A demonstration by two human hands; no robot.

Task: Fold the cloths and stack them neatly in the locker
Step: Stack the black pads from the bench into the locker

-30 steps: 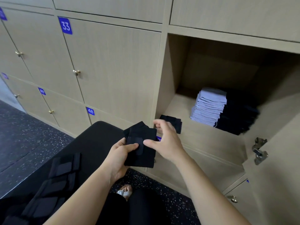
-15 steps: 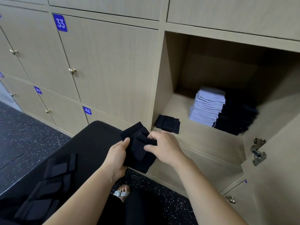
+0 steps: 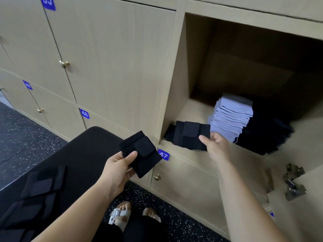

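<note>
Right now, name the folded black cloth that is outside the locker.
The black cloth gripped in the left hand, in front of closed doors; the other cloth is inside the locker, pinched by the right hand.

Numbered blue plates with white numerals, on the wooden locker fronts. Plate "47" (image 3: 163, 154): upper left corner of the lower door (image 3: 185, 182) beneath the open locker (image 3: 192, 109). Plate "48" (image 3: 84, 113): same corner of the neighbouring door (image 3: 108, 119) to the left. Top-edge plate (image 3: 47, 3): cropped, apparently "33". Far-left plate (image 3: 27, 84): too blurred to read.
</note>
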